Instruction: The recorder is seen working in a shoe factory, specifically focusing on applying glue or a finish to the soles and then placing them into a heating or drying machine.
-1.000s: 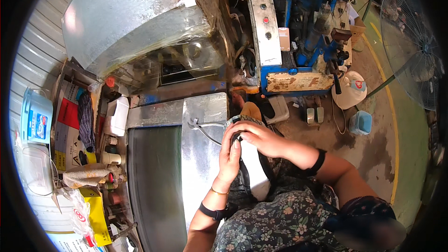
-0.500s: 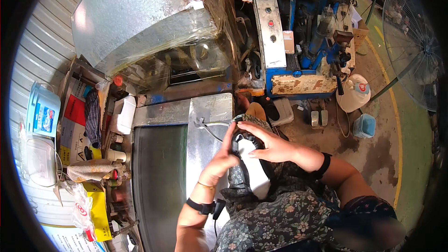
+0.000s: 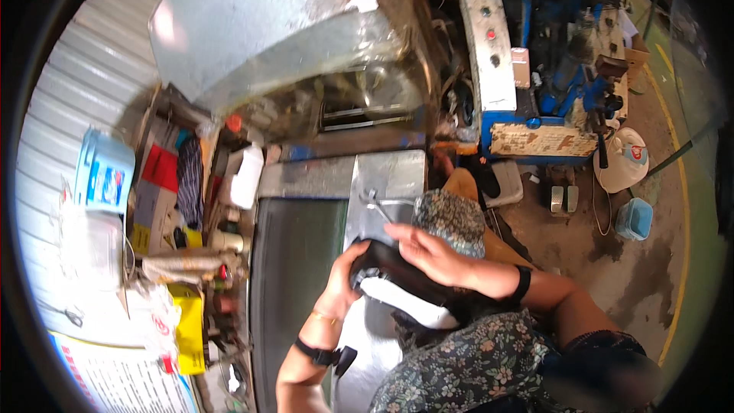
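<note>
A black shoe upper on a white shoe last (image 3: 409, 304) lies tilted before my body, its toe end toward the metal table. My left hand (image 3: 344, 279) is closed round the shoe's left end, thumb on the black upper. My right hand (image 3: 440, 260) hovers over the shoe's far side with bent fingers. Between its fingertips ends the rod of a thin metal tool (image 3: 375, 199), whose forked head lies over the bright table plate (image 3: 367, 172). The grip is partly hidden by the fingers.
Left of the plate runs a dark conveyor belt (image 3: 298, 260) into a metal-hooded machine (image 3: 260, 38). A cluttered shelf (image 3: 145, 206) stands at the left, with a light blue bucket (image 3: 107, 168). Right are a blue machine (image 3: 539, 138), a white jug (image 3: 623, 160) and a small blue bin (image 3: 634, 219).
The shoe has turned so its white last faces lower left. My right hand has left the upper and reached the metal tool. The whole view has shifted with my head.
</note>
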A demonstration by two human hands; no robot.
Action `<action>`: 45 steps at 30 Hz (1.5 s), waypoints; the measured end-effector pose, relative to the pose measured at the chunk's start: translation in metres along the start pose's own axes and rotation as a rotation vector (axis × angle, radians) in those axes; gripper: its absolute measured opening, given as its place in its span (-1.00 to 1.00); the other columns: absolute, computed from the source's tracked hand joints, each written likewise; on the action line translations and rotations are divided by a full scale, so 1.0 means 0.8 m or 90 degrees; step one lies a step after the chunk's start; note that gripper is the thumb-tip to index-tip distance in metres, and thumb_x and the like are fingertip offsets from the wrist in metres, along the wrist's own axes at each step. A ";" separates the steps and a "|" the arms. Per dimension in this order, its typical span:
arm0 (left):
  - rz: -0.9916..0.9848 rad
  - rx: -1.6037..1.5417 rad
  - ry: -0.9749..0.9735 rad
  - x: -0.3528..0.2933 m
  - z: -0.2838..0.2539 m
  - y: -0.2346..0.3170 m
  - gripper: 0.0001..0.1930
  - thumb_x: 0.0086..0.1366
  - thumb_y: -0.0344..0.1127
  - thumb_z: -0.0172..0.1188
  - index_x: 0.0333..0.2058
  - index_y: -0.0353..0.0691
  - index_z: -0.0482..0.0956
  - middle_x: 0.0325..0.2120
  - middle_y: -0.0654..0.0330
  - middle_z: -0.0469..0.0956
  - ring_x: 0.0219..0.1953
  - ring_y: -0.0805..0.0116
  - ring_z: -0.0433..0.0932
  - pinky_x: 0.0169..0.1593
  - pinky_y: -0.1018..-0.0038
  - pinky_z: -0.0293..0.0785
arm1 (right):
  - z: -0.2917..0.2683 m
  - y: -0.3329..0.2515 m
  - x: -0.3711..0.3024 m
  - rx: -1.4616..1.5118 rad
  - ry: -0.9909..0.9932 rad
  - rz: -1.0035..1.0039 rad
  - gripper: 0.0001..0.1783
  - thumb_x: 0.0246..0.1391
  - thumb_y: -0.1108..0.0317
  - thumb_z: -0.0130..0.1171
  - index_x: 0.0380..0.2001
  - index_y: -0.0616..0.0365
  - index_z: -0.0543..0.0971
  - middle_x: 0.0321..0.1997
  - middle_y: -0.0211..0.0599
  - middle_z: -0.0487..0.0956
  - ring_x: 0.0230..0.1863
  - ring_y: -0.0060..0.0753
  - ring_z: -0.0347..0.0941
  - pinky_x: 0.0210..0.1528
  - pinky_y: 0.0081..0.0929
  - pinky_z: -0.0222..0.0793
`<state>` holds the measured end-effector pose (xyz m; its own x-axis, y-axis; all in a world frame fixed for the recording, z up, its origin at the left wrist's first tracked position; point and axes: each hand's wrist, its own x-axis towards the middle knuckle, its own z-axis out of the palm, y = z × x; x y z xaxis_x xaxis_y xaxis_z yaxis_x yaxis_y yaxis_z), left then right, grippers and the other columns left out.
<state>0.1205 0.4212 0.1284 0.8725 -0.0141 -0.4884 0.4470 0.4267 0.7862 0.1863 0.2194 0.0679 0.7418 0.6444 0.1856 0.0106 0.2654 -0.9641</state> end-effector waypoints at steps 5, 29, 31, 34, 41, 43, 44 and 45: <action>0.010 -0.094 -0.022 0.063 0.054 -0.012 -0.77 0.34 -0.37 0.04 -0.10 -0.33 0.52 -0.23 0.09 0.59 -0.20 0.33 0.60 -0.12 0.46 0.58 | -0.025 -0.040 0.041 -0.243 -0.054 -0.003 -0.35 0.34 -0.03 -0.09 0.27 0.28 0.28 0.33 0.16 0.24 0.38 -0.02 0.15 0.37 -0.29 0.06; -0.323 -0.181 0.172 -0.075 -0.029 0.004 -0.65 0.34 0.01 0.14 -0.23 -0.21 0.48 -0.23 -0.01 0.59 -0.13 0.11 0.61 0.01 0.19 0.57 | -0.002 -0.002 -0.038 -0.237 -0.283 -0.103 -0.51 0.15 0.11 0.19 0.09 0.12 0.51 0.20 -0.06 0.47 -0.01 -0.04 0.55 0.04 -0.25 0.49; -0.191 0.021 0.276 -0.113 -0.082 -0.049 -0.60 0.29 -0.25 0.20 0.02 -0.38 0.45 -0.16 0.04 0.60 -0.09 0.19 0.59 0.07 0.32 0.51 | -0.023 0.044 -0.042 -0.350 -0.221 -0.076 -0.66 0.19 0.15 0.12 -0.09 0.12 0.60 -0.15 -0.12 0.64 -0.16 -0.05 0.59 -0.13 -0.26 0.51; -0.316 -0.158 0.199 -0.181 -0.089 -0.080 -0.49 0.28 -0.27 0.19 0.13 -0.45 0.39 0.02 -0.06 0.53 0.07 0.14 0.53 0.17 0.28 0.45 | -0.036 0.082 -0.032 -0.326 -0.082 -0.124 -0.79 0.18 0.30 0.16 -0.20 0.16 0.63 -0.26 -0.17 0.66 -0.29 -0.21 0.64 -0.26 -0.37 0.53; 0.111 0.039 0.317 -0.187 -0.101 -0.013 -0.44 -0.09 -0.47 0.45 -0.05 -0.41 0.50 -0.19 0.08 0.59 -0.12 0.21 0.59 0.05 0.31 0.54 | -0.029 0.080 -0.029 -0.122 0.032 -0.007 -0.89 0.18 0.47 0.14 -0.27 0.25 0.60 -0.42 -0.27 0.63 -0.47 -0.47 0.64 -0.46 -0.55 0.49; 0.233 0.082 0.343 -0.142 -0.095 0.040 -0.44 -0.05 -0.50 0.40 -0.01 -0.41 0.46 -0.16 0.04 0.58 -0.15 0.17 0.59 0.04 0.28 0.53 | -0.036 0.083 -0.028 -0.145 0.022 -0.025 -0.90 0.18 0.47 0.14 -0.27 0.25 0.60 -0.42 -0.27 0.62 -0.47 -0.47 0.64 -0.46 -0.54 0.49; 0.278 0.086 0.332 -0.113 -0.101 0.059 -0.41 -0.02 -0.50 0.39 0.03 -0.41 0.42 -0.15 0.01 0.56 -0.14 0.18 0.58 0.05 0.28 0.52 | -0.035 0.084 -0.026 -0.161 0.019 -0.038 -0.90 0.18 0.46 0.14 -0.28 0.24 0.60 -0.42 -0.26 0.62 -0.48 -0.46 0.64 -0.47 -0.53 0.49; 0.298 0.088 0.359 -0.073 -0.085 0.081 -0.40 0.00 -0.50 0.38 0.06 -0.41 0.38 -0.14 0.01 0.56 -0.14 0.20 0.58 0.06 0.29 0.51 | -0.036 0.083 -0.026 -0.184 0.023 -0.054 -0.89 0.19 0.45 0.14 -0.28 0.23 0.59 -0.42 -0.25 0.62 -0.50 -0.45 0.63 -0.47 -0.51 0.49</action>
<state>0.0847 0.5113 0.1818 0.7610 0.6230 -0.1812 0.1060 0.1561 0.9820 0.1912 0.2031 -0.0053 0.7533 0.6017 0.2657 0.2597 0.0990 -0.9606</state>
